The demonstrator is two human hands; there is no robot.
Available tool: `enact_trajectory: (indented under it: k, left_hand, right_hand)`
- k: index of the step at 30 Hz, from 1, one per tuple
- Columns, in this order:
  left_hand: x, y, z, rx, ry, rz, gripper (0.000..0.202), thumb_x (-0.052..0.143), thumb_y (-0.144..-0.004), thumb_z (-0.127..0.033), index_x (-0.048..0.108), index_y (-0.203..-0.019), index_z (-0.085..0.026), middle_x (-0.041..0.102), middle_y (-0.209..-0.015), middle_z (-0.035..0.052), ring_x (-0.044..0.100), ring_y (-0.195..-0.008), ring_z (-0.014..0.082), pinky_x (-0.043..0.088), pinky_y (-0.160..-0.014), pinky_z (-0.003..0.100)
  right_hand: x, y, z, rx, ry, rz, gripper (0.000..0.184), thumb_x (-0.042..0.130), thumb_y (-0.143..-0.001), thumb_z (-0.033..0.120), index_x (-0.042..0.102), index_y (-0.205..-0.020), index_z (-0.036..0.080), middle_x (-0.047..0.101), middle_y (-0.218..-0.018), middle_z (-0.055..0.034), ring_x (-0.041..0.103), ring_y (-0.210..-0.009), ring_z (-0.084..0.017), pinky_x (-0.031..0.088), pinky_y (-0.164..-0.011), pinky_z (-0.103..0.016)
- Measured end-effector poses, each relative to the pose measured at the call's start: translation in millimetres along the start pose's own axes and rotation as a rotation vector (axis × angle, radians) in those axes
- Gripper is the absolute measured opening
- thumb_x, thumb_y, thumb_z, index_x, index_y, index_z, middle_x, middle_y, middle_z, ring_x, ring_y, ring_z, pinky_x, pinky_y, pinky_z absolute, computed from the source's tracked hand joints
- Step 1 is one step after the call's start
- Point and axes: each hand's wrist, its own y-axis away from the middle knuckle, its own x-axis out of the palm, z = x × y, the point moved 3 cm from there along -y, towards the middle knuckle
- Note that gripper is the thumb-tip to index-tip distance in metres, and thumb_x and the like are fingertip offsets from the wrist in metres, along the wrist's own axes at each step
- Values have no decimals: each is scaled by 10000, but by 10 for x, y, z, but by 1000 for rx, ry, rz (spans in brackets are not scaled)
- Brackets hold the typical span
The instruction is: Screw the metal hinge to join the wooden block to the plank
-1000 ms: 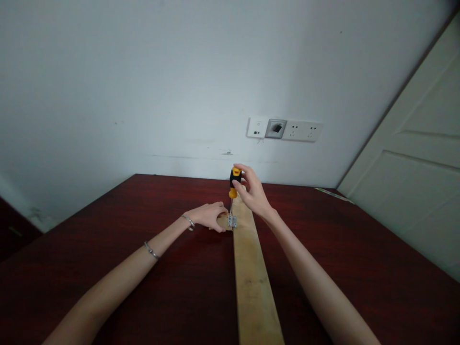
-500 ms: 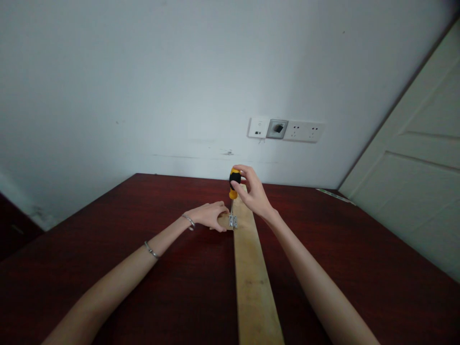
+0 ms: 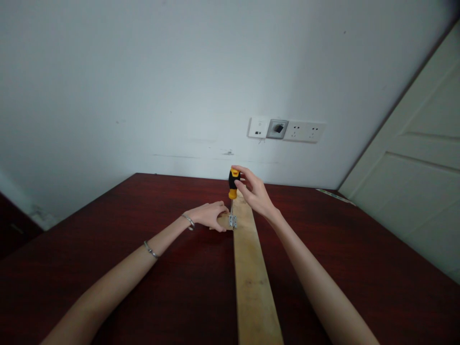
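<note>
Right hand: I am seeing the right hand (image 3: 256,196) pinching the top of the screwdriver (image 3: 233,183) with its fingertips, at about 12 o'clock on the table; a light fingertip hold, I judge, since it lets the handle turn freely.
Screwdriver: it is standing nearly upright, yellow-and-black handle up and thin shaft pointing down at the hinge (image 3: 233,221), probably so the tip is sitting square on the metal.
Left hand: the left hand (image 3: 208,215) is curling over the small wooden block (image 3: 223,221) from 9 o'clock and gripping it, which I take to be bracing it against the plank.
Hinge: it is lying across the seam where the block is touching the left edge of the plank (image 3: 253,282).
Plank: it is running from 6 o'clock towards 12 o'clock, flat on the dark red table (image 3: 108,249), its near end passing out of view.
Wrist: two bracelets (image 3: 188,221) are sitting on the left forearm.
Backdrop: wall sockets (image 3: 286,129) are showing at 12 o'clock, a pale door (image 3: 413,182) at 2 o'clock.
</note>
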Motion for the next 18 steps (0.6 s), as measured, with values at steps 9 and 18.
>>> enact_trajectory:
  k: [9,18]
  left_hand:
    - [13,1,16,15,18,-18,566,684,-639,-491,538,-1112,-217,524,-1014,30,555,-840,192,417,-694,258]
    - [24,-12,46,14,8,-25,621,690,-621,-545,531,-1124,-217,521,-1006,39,549,-830,198,396,-649,248]
  right_hand:
    - [-10,2,30,-46,147,13,433,524,-870,368,469,-1295,303,472,-1122,-75,524,-1013,-193,518,-857,-372]
    - [-73,-18,16,-103,152,-10,400,502,-885,286,458,-1282,300,553,-1127,-72,533,-1043,-204,516,-840,-378]
